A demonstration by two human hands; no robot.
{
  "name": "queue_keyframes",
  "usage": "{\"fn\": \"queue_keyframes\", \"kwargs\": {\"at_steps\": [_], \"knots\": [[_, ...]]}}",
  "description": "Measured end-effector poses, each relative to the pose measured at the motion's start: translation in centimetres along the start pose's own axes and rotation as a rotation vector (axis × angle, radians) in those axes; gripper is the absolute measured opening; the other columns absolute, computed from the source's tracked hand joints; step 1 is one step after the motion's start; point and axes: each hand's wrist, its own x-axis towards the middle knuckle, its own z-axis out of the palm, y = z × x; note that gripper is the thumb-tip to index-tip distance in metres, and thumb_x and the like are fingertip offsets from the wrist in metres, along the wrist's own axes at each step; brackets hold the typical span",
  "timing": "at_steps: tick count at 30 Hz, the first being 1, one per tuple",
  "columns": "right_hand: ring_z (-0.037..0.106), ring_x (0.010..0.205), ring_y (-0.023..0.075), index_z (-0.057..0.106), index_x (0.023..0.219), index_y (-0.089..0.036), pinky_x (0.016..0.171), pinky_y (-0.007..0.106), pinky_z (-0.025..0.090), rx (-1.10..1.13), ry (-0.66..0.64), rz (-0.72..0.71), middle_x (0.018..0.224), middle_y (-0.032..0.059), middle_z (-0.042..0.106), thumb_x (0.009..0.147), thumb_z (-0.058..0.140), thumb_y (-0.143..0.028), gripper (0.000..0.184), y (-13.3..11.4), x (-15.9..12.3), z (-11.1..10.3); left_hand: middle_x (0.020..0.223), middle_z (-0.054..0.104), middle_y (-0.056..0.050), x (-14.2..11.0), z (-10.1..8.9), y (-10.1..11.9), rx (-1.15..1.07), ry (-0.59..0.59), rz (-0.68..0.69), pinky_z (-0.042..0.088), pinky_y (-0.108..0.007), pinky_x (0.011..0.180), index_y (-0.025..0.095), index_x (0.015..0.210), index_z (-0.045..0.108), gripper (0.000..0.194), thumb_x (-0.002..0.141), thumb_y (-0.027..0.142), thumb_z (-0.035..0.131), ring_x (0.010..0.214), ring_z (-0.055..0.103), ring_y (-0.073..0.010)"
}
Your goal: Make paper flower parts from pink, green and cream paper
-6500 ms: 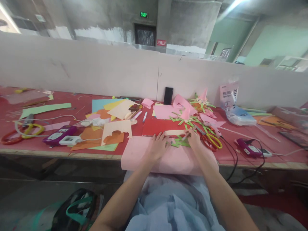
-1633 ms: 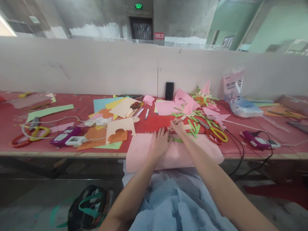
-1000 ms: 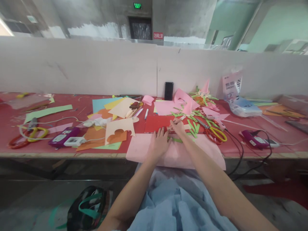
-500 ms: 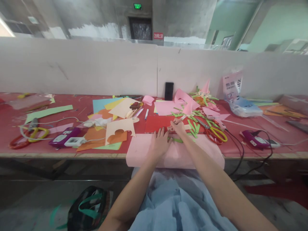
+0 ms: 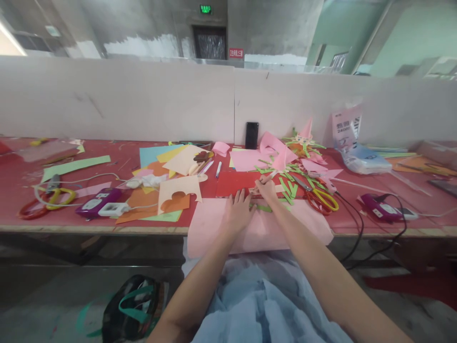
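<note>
My right hand (image 5: 264, 189) is closed around a pen (image 5: 273, 174), whose pale end sticks out above the fingers. Below that hand lies a small cream paper piece (image 5: 279, 188), partly covered by it. My left hand (image 5: 240, 209) rests flat with its fingers stretched out, beside the right one. Under both are a red sheet (image 5: 232, 180) and a large pink sheet (image 5: 210, 231) that hangs over the table's front edge. Green paper strips (image 5: 291, 189) lie just right of my right hand, and one more shows under my wrist.
Scissors with red and yellow handles (image 5: 323, 200) lie at right, another pair (image 5: 59, 197) far left. Cut coloured papers (image 5: 174, 193) spread left of my hands, near a purple box (image 5: 98, 202) with cables. A black phone (image 5: 252, 135) leans on the white partition (image 5: 160, 105).
The camera view has shifted slightly. Both hands stay at nearly the same place on the sheets, and the pen is still in my right hand.
</note>
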Motion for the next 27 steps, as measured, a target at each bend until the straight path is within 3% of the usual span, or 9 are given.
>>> {"fn": "queue_keyframes", "kwargs": {"at_steps": [27], "knots": [[0.053,0.045,0.0133,0.035,0.056,-0.024,0.048,0.023,0.041,-0.042,0.039,-0.01,0.047,-0.0047,0.051,0.069,0.047,-0.036,0.021,-0.26,-0.1,-0.12,0.148,0.03,-0.012,-0.06,-0.39,0.04,-0.018,-0.019,0.0,0.017,-0.051,0.11,0.02,0.137,0.037,0.05,0.091,0.041,0.033,0.137,0.025,-0.0266]]}}
